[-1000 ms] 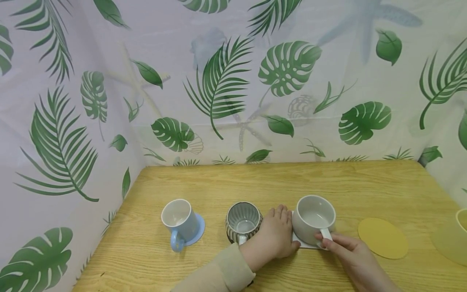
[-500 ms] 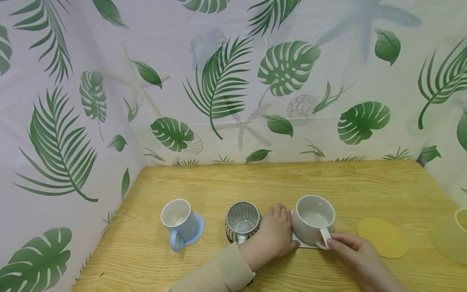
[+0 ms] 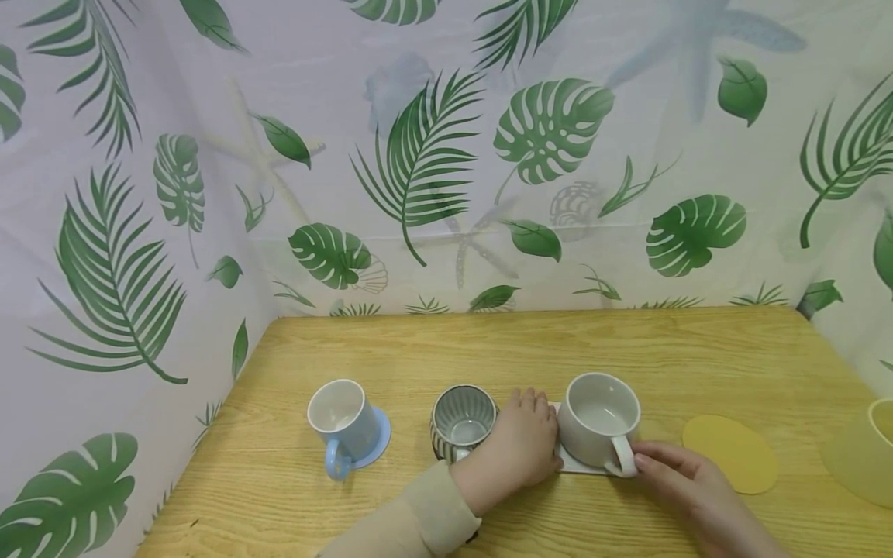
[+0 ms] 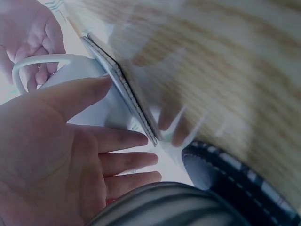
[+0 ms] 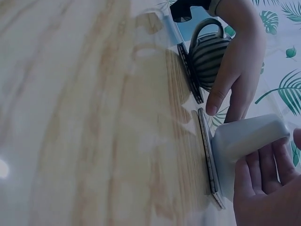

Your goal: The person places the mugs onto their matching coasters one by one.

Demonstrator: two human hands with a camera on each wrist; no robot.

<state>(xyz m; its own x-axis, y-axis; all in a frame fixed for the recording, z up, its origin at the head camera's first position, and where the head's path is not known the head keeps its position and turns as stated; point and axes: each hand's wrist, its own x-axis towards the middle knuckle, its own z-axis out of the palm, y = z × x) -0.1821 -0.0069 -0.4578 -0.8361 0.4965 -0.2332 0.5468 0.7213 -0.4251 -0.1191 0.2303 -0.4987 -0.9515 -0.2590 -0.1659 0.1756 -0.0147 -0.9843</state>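
A white mug (image 3: 598,422) stands upright on a white square coaster (image 3: 582,465), its handle pointing towards the front right. My right hand (image 3: 687,484) is at that handle (image 3: 623,456), thumb tip beside it; in the right wrist view its fingers (image 5: 268,169) lie nearly straight by the mug's side, not wrapped round the handle. Between this mug and a striped mug (image 3: 446,434) is my left hand (image 3: 523,442). Its extended fingers (image 4: 124,140) are by the coaster's edge in the left wrist view, gripping nothing. Part of the striped mug is behind the left hand.
On the left, a light blue mug (image 3: 352,430) stands on a blue round coaster (image 3: 382,438). A yellow round coaster (image 3: 732,457) lies to the right, with a pale yellow vessel (image 3: 861,457) partly in view. A dark stitched coaster (image 4: 211,165) is under the striped mug.
The right hand's thumb and fingers have come off the white mug's handle, moving slightly right. The left hand has shifted a little left, its thumb drawn in. The mugs have stayed put.
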